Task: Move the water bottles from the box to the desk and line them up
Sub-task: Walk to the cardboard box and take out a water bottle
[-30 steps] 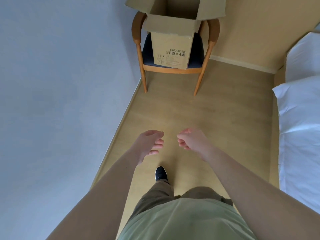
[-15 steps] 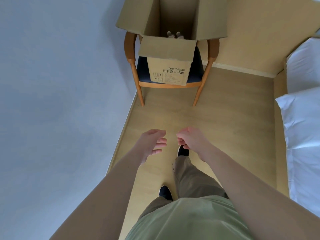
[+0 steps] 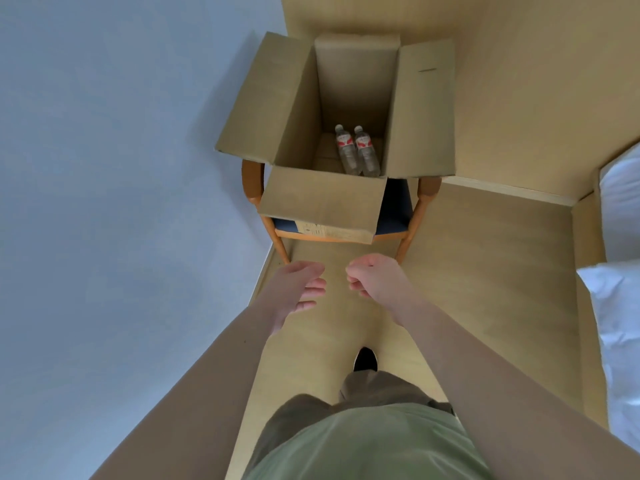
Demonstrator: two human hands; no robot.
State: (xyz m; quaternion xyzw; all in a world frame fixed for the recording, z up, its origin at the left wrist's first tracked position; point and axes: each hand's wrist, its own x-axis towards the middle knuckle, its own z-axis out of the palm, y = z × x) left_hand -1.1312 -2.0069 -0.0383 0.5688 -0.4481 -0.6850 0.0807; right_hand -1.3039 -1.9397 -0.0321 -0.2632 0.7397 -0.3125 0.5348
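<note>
An open cardboard box [image 3: 322, 202] stands on a wooden chair ahead of me, its flaps spread wide. Two clear water bottles with red labels lie side by side at its bottom, the left bottle [image 3: 346, 150] touching the right bottle [image 3: 365, 152]. My left hand [image 3: 298, 289] and my right hand [image 3: 375, 282] hang in the air just short of the chair's front edge, both empty, fingers loosely curled. No desk is in view.
The wooden chair [image 3: 414, 216] with a dark blue seat stands in the room's corner. A grey wall [image 3: 121, 202] runs along my left. A bed with white bedding [image 3: 620, 306] lies at the right. Pale wooden floor [image 3: 485, 271] stretches between them.
I have walked closer to the chair. The box now fills the upper middle of the view and the two bottles inside show fully. Both hands kept their pose.
</note>
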